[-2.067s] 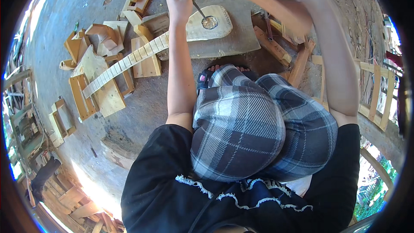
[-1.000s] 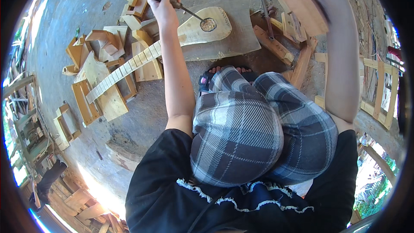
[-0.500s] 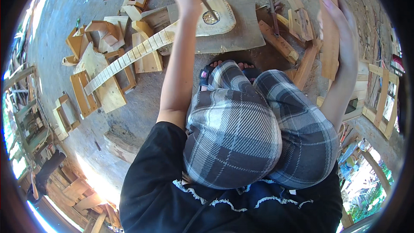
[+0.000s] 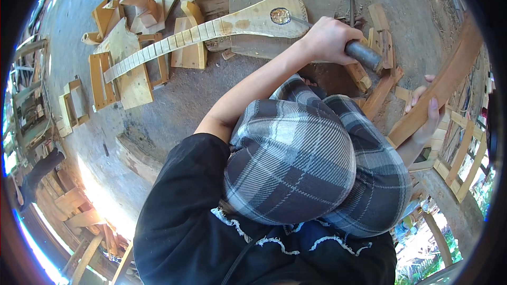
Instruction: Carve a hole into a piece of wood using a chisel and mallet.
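Observation:
My left hand is wrapped round the thick grey handle of a chisel. Its thin blade slants left, with the tip at or close to the round, rough-cut hole in a pale wooden instrument. That instrument has a small rounded body and a long neck with crosswise lines. Over on the right, my right hand grips a long flat wooden bar, held slanting up and away from my knee. Part of that hand is hidden behind the bar.
A flat board lies under the instrument's body. Wooden frames and blocks lie around the neck. A saw-like blade and wood offcuts are at the right. My plaid-covered knees are close in front.
My left hand has moved right and nearer, tipping the chisel from steep to slanted. The wooden bar in my right hand has swung from upright to a diagonal, farther right. The view has shifted.

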`<state>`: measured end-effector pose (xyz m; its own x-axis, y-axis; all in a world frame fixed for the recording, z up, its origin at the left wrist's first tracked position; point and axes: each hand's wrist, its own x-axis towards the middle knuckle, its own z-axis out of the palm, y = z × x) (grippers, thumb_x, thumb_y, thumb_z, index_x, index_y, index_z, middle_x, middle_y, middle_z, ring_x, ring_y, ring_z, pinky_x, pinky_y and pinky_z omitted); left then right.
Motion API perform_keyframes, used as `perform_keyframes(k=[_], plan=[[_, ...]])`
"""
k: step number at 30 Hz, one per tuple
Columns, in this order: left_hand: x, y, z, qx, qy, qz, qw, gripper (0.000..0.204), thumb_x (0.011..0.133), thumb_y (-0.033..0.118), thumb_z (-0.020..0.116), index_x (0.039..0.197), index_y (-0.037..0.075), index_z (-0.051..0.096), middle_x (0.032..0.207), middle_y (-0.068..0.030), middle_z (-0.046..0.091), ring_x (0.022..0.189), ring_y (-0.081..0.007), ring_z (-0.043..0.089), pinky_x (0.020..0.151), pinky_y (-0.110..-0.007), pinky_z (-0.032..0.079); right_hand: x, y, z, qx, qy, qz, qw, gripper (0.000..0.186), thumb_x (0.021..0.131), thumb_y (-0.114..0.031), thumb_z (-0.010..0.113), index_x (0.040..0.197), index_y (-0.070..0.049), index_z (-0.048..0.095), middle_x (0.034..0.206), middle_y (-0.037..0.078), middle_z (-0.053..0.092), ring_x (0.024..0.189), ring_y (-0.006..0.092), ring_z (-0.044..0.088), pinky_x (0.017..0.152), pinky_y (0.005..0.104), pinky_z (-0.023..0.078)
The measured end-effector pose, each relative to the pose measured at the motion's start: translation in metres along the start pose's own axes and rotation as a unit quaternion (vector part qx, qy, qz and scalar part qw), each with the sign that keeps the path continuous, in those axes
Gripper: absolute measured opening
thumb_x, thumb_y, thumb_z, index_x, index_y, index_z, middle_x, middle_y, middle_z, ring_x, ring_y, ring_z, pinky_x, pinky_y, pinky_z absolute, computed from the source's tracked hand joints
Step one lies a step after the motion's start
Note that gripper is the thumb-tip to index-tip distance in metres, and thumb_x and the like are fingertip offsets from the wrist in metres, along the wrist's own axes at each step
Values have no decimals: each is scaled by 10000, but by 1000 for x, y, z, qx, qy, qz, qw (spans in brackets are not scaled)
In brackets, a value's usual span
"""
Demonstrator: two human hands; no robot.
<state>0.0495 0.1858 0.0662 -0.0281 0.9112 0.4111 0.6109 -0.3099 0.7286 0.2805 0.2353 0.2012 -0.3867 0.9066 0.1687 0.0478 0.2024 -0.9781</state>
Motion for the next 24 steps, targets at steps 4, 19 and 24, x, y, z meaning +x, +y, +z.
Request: perform_keyframes(k=[4,19,24], plan=[[5,-2,-4,34,3,-27,999,275,595,304,757,800,141,670,676,-96,646,681,-325,640,632,-414,516,-2,16,-14,-17,-28,47,998,508,872,-312,539,1199,70,469,686,93,510,549,133,484,489,244,432],[28,-6,-9,17,46,-97,994,347,640,334,756,913,122,731,764,-123,691,743,-324,667,725,-388,544,-2,3,-25,-35,-8,44,998,502,878,-321,545,1188,69,484,649,86,484,542,126,478,475,228,424],[35,-17,-18,-45,66,-102,991,379,636,320,752,942,96,734,777,-138,695,742,-324,669,738,-373,544,-2,3,-21,-67,-26,24,997,503,893,-312,532,1204,78,468,656,99,497,530,128,475,481,231,423]])
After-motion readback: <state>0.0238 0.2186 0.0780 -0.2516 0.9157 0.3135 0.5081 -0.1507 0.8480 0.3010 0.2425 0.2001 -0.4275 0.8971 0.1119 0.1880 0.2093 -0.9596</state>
